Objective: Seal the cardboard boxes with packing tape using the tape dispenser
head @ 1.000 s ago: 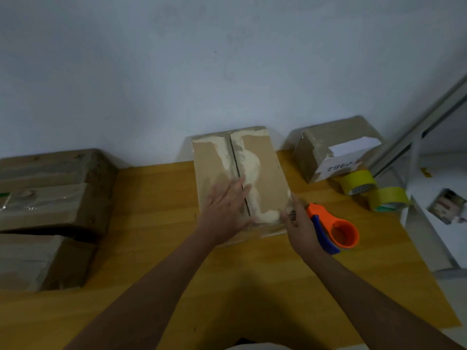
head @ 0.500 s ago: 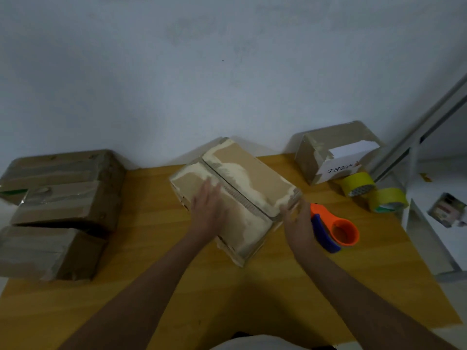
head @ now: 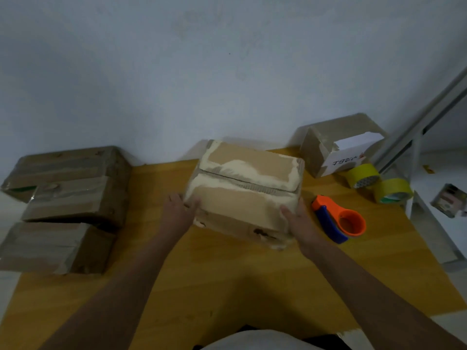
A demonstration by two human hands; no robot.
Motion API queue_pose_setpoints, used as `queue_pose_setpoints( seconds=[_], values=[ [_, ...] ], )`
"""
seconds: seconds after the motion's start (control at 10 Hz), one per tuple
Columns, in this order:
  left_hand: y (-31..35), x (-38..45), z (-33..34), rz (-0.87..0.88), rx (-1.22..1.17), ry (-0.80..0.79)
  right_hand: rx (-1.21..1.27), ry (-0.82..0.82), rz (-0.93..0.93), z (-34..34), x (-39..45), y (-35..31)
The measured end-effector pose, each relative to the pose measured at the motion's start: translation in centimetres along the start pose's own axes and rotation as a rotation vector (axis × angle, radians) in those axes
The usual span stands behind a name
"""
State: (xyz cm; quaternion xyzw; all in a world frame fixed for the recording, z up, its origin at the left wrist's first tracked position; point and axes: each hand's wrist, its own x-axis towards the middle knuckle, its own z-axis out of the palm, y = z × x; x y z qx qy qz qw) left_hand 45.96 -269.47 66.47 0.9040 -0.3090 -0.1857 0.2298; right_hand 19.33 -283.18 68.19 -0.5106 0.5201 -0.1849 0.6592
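Head camera, looking down at a wooden table [head: 227,279] set against a pale wall: one cardboard box [head: 245,190] sat in the middle of the table, its two top flaps closed with the seam between them running left to right and no tape visible across it. Pale torn patches marked its top. The left hand [head: 178,213] gripped the box's near left corner, thumb up on the top edge and fingers against the side. The right hand [head: 299,221] held the near right corner the same way, thumb on the front face. One tape dispenser [head: 338,222], orange with a blue handle, lay on the table just beside the right hand, touched by neither hand. Two rolls of yellow tape [head: 379,183] stood together near the table's right edge, beyond the dispenser. One more box with a white label [head: 338,145] sat at the back right corner. Three flat, taped boxes [head: 65,198] were piled at the left end of the table, well apart from the central box. A white metal rack [head: 429,127] rose on the far right.
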Motion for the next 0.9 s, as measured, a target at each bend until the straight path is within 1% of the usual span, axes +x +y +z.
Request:
queue_pose_setpoints(
  seconds=[0.1, 0.2, 0.3, 0.4, 0.5, 0.6, 0.7, 0.8, 0.9],
  values=[
    [-1.7, -4.2, 0.5, 0.018, -0.089, -0.017, -0.071, 0.063, 0.028, -1.4, 3.4, -1.8],
    [-3.1, -6.5, 1.0, 0.084, -0.145, -0.071, -0.057, 0.298, -0.06, -1.7, 4.0, -1.6],
    [-3.3, -6.9, 1.8, 0.129, -0.2, -0.082, -0.07, 0.335, -0.083, -1.2, 2.8, 0.2],
    [-3.4, -6.1, 2.2, 0.128, -0.258, -0.018, -0.114, 0.258, -0.072, -0.7, 3.2, 0.3],
    [-3.7, -4.2, 1.2, 0.064, -0.215, 0.049, -0.137, 0.118, -0.075, 0.2, 4.9, -1.9],
    [-4.0, -1.4, -0.2, 0.016, -0.123, 0.096, -0.262, -0.036, -0.103, 2.0, 6.5, -4.2],
    [-3.8, 1.2, -1.5, 0.023, -0.029, 0.111, -0.392, -0.058, -0.103, 3.6, 7.8, -6.0],
    [-3.4, 3.3, -2.3, 0.004, -0.007, 0.068, -0.447, -0.011, -0.113, 3.9, 8.5, -7.6],
    [-2.0, 4.0, -2.9, 0.031, 0.055, 0.068, -0.52, 0.009, -0.18, 3.7, 8.1, -9.6]
  ],
)
